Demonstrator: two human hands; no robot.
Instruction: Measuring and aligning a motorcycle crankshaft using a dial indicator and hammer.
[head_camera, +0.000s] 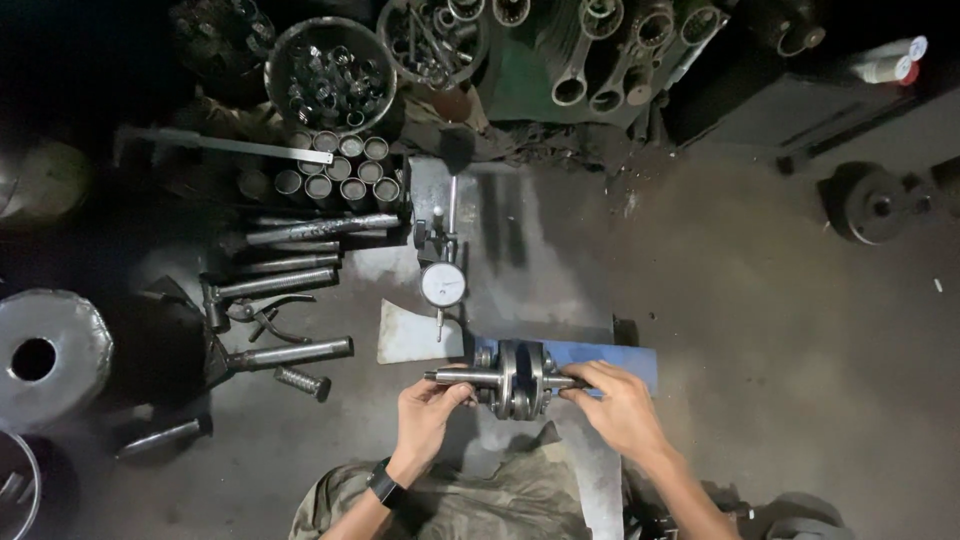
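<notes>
A metal crankshaft (518, 378) with two round webs lies crosswise on a blue stand (620, 358) on the workshop floor. My left hand (428, 408) grips its left shaft end, fingers curled round it. On the right shaft end sits my right hand (612, 398), fingertips pinching the shaft. A dial gauge (443, 285) with a white face stands on a post just behind the crankshaft, its stem pointing down toward the left shaft. A black watch is on my left wrist.
Steel rods and punches (290, 262) and pliers lie to the left. Short metal sleeves (340, 170) and bowls of small parts (330, 75) sit behind. Connecting rods (610, 50) hang at the back. A round steel block (45, 355) stands at far left, a dark disc (875, 205) at right.
</notes>
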